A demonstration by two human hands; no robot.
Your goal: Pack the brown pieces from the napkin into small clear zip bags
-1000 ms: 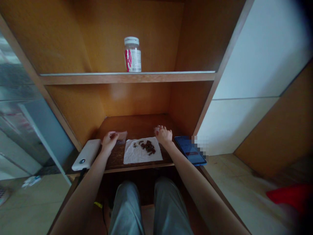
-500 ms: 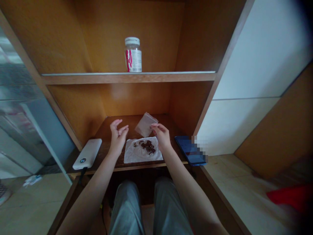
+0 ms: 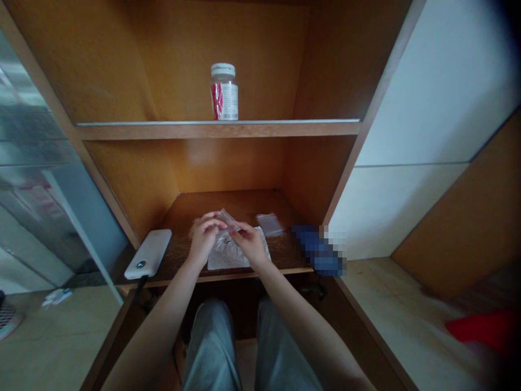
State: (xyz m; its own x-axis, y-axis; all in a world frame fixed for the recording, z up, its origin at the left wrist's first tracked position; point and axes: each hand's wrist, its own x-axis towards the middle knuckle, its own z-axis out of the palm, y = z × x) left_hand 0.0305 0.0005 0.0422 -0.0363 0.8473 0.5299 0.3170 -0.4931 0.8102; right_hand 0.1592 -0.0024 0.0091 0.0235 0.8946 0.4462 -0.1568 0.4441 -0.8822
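A small clear plastic bag (image 3: 228,218) is pinched between my two hands above the white paper sheet. My left hand (image 3: 204,234) grips its left side, fingers closed. On the right side, my right hand (image 3: 249,243) pinches it with thumb and fingers. Below them the crumpled white paper (image 3: 228,257) lies on the lower shelf; the dark brown pieces on it are mostly hidden by my hands. Another clear bag (image 3: 269,224) lies flat on the shelf, right of my right hand.
A white power bank (image 3: 148,254) with a cable lies at the left of the lower shelf (image 3: 228,198). A partly pixelated phone (image 3: 319,250) is at its right. On the upper shelf stands a white-capped bottle (image 3: 224,92).
My hands have come together over the paper, and my left hand has closed on a bag. A clear bag now lies on the shelf at the right. The dark pieces are now mostly covered.
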